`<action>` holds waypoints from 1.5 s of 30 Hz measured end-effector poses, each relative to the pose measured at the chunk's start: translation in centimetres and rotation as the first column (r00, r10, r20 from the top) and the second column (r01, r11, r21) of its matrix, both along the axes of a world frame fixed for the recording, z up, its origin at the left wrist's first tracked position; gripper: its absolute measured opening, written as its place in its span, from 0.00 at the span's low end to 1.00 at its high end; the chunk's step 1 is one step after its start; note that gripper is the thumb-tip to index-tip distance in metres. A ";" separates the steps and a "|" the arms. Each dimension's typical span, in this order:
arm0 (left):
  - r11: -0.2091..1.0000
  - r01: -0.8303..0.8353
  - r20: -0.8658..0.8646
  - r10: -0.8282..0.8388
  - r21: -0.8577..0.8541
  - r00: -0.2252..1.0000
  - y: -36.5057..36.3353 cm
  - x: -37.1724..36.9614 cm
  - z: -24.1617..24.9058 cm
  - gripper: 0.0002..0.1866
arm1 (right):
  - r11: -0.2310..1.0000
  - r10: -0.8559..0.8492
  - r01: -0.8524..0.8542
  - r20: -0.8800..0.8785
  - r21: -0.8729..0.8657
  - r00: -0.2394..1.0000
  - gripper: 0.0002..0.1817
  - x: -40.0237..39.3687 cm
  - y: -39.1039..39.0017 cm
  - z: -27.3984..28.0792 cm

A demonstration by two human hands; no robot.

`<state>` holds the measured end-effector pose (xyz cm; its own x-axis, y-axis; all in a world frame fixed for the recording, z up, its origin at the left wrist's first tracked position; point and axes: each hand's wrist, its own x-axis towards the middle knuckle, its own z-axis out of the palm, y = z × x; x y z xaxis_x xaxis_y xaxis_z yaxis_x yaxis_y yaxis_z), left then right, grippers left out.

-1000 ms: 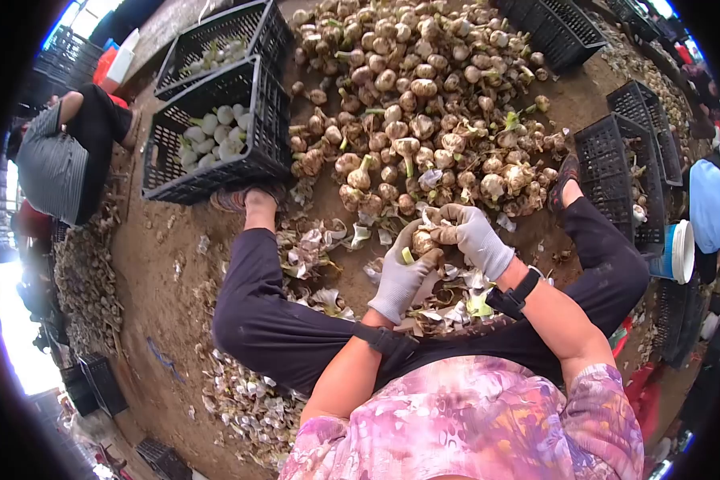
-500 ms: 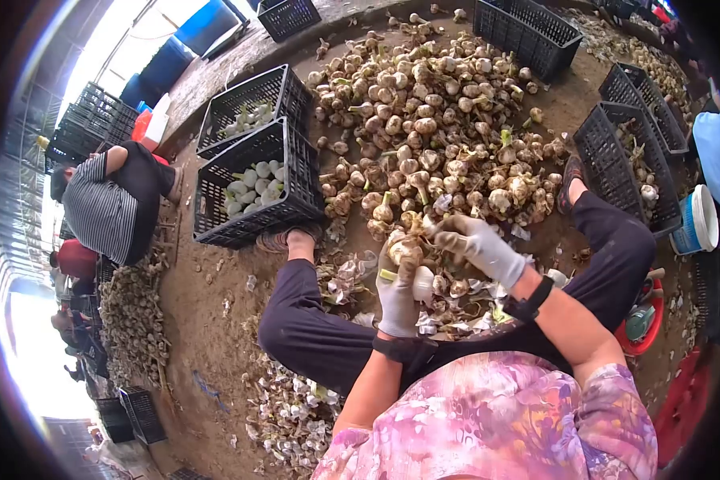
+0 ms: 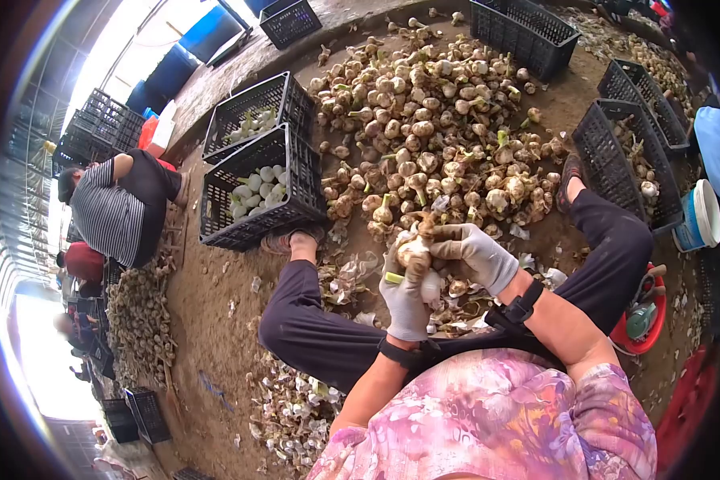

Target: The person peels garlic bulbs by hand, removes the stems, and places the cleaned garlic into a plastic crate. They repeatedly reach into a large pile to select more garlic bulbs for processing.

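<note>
In my gloved left hand (image 3: 406, 308) is a garlic bulb (image 3: 414, 253) with dirty outer skin, held up by the thumb and fingers. A cut green stem (image 3: 394, 278) pokes out on the left of this hand, and a smooth white bulb (image 3: 431, 288) shows at its right side; both look like one peeled garlic held in the palm. My gloved right hand (image 3: 476, 254) pinches the brownish skin on the upper right of the dirty bulb. Beyond both hands lies a big heap of unpeeled garlic (image 3: 424, 104).
A black crate (image 3: 268, 212) of white peeled bulbs stands at my left foot, another crate (image 3: 216, 152) behind it. To the right are a black crate (image 3: 608, 160), a white-and-blue bucket (image 3: 700, 216) and a red basin (image 3: 652, 320). A person in stripes (image 3: 108, 212) crouches at left.
My right hand has come in to the bulb, its fingers now closed on the bulb's skin. The left hand has tilted the bulb slightly, and the view has shifted a little.
</note>
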<state>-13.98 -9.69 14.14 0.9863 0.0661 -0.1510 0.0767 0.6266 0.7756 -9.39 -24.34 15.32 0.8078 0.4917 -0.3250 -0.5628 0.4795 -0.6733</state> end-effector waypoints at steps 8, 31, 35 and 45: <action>0.599 -0.361 0.436 0.022 0.715 0.900 0.3 0.2 -0.4 0.28 | 0.984 -0.043 0.058 0.091 -0.169 0.995 0.10 -0.4 -0.1 1.8; 0.963 0.199 -0.362 -0.254 -0.183 0.897 2.2 0.7 -1.1 0.26 | 0.620 0.241 0.367 0.613 -0.694 0.752 0.14 -1.1 0.7 -1.9; 0.986 0.163 -0.368 -0.137 0.040 0.920 1.3 0.7 -0.4 0.27 | 0.707 0.192 0.280 0.557 -0.650 0.808 0.12 -1.0 0.1 -2.4; 0.868 0.366 -0.102 -0.420 -0.336 0.902 3.0 -0.7 -3.3 0.30 | 0.993 -0.103 0.103 -0.011 0.055 0.995 0.07 -1.5 -1.8 -0.6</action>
